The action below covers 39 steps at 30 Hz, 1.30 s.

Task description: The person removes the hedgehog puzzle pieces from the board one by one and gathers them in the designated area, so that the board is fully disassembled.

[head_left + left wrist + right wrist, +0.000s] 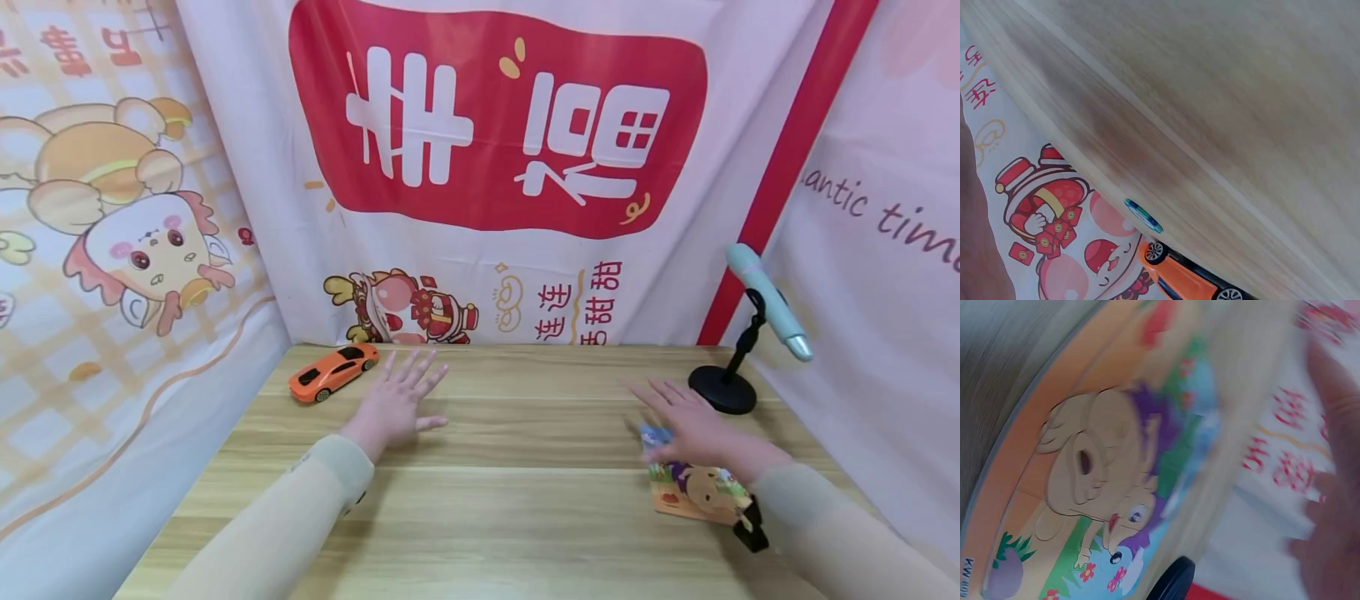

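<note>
My left hand (393, 404) is held over the wooden table with its fingers spread and nothing in it. Just left of its fingertips stands an orange toy car (333, 372), which also shows at the bottom of the left wrist view. On the right, my right hand (693, 429) reaches forward with fingers extended, overlapping the upper part of a cartoon picture board (701, 492). The right wrist view shows this board (1100, 456) close up, with a purple-haired animal figure on orange and green; that hand's fingers (1341, 394) are blurred and apart from it.
A pale teal microphone (772, 304) leans on a black stand (722, 389) at the back right of the table (510, 525). A small blue-green oval piece (1144, 215) lies near the back edge by the car. Printed cloths (495, 125) hang behind and on both sides.
</note>
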### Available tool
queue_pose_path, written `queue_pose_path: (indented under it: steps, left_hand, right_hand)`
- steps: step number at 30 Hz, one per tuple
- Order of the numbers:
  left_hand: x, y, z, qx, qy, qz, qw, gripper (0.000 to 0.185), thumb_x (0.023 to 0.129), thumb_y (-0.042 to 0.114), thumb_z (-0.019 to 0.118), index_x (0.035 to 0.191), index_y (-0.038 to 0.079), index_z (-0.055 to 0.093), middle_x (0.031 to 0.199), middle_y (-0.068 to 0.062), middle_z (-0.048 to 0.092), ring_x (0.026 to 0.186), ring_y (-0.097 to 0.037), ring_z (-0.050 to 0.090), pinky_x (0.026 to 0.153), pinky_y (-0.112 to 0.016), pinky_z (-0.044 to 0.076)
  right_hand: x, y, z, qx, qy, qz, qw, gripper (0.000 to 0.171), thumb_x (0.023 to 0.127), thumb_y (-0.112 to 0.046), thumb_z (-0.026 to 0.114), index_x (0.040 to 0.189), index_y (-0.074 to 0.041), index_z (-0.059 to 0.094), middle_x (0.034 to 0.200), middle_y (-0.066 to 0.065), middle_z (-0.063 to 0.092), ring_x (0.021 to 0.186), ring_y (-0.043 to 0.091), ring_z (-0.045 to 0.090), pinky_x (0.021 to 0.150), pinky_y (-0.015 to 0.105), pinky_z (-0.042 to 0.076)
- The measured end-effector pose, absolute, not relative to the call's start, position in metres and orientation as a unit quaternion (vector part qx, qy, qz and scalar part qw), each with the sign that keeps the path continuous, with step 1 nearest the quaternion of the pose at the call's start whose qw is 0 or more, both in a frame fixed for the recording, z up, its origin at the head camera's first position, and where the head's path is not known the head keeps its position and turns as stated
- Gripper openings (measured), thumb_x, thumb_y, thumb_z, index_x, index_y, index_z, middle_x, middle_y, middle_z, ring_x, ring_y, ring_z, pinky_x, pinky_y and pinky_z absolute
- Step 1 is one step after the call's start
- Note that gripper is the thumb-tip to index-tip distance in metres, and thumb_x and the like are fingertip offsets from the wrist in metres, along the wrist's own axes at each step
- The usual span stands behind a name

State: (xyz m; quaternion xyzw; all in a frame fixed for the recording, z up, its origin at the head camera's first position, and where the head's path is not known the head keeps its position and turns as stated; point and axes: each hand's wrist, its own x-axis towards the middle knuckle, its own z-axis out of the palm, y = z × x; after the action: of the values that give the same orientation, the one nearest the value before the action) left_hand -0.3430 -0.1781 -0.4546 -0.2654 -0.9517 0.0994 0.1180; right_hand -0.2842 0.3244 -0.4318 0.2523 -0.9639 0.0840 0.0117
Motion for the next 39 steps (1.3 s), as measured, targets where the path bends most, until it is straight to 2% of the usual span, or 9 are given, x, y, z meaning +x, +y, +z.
queue_pose_path:
  steps: [5,10,16,22,25,29,34,37,39]
  left_hand:
    - [-0.339,-0.173,-0.456,-0.263,-0.956,0.070,0.105,0.091,0.088,0.074,0.047,0.158,0.025,0.014,0.163,-0.006,-0.001,0.148,-0.033,-0.002,0.111,-0.055,-0.015]
    - [-0.336,-0.168,-0.459,-0.252,-0.962,0.063,0.087,0.090,0.089,0.074,0.045,0.158,0.024,0.014,0.163,-0.004,0.000,0.148,-0.032,-0.002,0.112,-0.056,-0.012]
    - [-0.336,-0.151,-0.462,-0.262,-0.961,0.052,0.076,0.090,0.089,0.076,0.042,0.158,0.024,0.017,0.163,-0.004,0.005,0.148,-0.031,0.005,0.112,-0.057,-0.009]
    - [-0.332,-0.114,-0.459,-0.282,-0.958,0.036,0.048,0.089,0.090,0.075,0.041,0.159,0.025,0.017,0.164,-0.004,0.006,0.149,-0.028,0.004,0.113,-0.055,-0.006]
    - [-0.329,-0.092,-0.458,-0.296,-0.955,0.012,0.033,0.086,0.090,0.073,0.044,0.158,0.025,0.021,0.164,-0.004,0.007,0.149,-0.028,0.003,0.114,-0.055,-0.004]
    - [-0.326,-0.065,-0.452,-0.310,-0.950,-0.040,0.019,0.076,0.092,0.064,0.053,0.154,0.025,0.034,0.163,-0.005,0.010,0.149,-0.030,0.005,0.115,-0.053,-0.002]
    - [-0.331,-0.040,-0.453,-0.305,-0.950,-0.070,0.021,0.061,0.090,0.050,0.067,0.143,0.024,0.053,0.155,-0.008,0.035,0.144,-0.030,0.025,0.116,-0.053,0.008]
    - [-0.335,-0.034,-0.458,-0.280,-0.956,-0.090,0.012,0.054,0.087,0.044,0.073,0.135,0.022,0.062,0.134,-0.006,0.054,0.127,-0.026,0.044,0.112,-0.049,0.023]
    - [-0.337,-0.032,-0.461,-0.258,-0.960,-0.111,0.006,0.050,0.085,0.041,0.076,0.128,0.019,0.066,0.117,-0.004,0.057,0.113,-0.023,0.049,0.105,-0.045,0.031]
  right_hand:
    - [-0.265,0.355,-0.434,0.198,-0.963,0.137,-0.124,0.119,0.061,-0.056,0.086,0.155,-0.013,0.028,0.152,0.036,0.021,0.133,0.060,0.023,0.098,0.073,0.027]
    - [-0.253,0.368,-0.447,0.147,-0.961,0.152,-0.180,0.119,0.063,-0.057,0.085,0.155,-0.008,0.028,0.152,0.037,0.016,0.132,0.063,0.019,0.098,0.075,0.023]
    - [-0.260,0.348,-0.452,0.150,-0.959,0.172,-0.168,0.117,0.063,-0.056,0.086,0.154,-0.008,0.030,0.153,0.036,0.015,0.133,0.062,0.018,0.099,0.075,0.021]
    - [-0.276,0.296,-0.454,0.155,-0.955,0.177,-0.179,0.116,0.062,-0.057,0.086,0.156,-0.017,0.030,0.159,0.026,0.014,0.139,0.054,0.015,0.103,0.073,0.019]
    - [-0.286,0.265,-0.458,0.162,-0.954,0.180,-0.175,0.116,0.062,-0.060,0.085,0.156,-0.020,0.030,0.160,0.021,0.014,0.142,0.048,0.014,0.107,0.068,0.018]
    - [-0.298,0.227,-0.466,0.197,-0.954,0.167,-0.153,0.118,0.063,-0.065,0.082,0.156,-0.017,0.028,0.161,0.019,0.016,0.144,0.044,0.016,0.110,0.063,0.019]
    - [-0.305,0.189,-0.471,0.214,-0.956,0.150,-0.136,0.124,0.063,-0.071,0.078,0.157,-0.011,0.024,0.162,0.015,0.016,0.146,0.037,0.017,0.113,0.055,0.019]
    - [-0.305,0.174,-0.470,0.214,-0.954,0.157,-0.140,0.123,0.064,-0.070,0.078,0.156,-0.009,0.024,0.162,0.013,0.017,0.146,0.034,0.016,0.114,0.052,0.019]
    - [-0.306,0.168,-0.471,0.218,-0.952,0.164,-0.142,0.122,0.064,-0.068,0.079,0.156,-0.008,0.024,0.162,0.013,0.017,0.147,0.034,0.016,0.115,0.051,0.019]
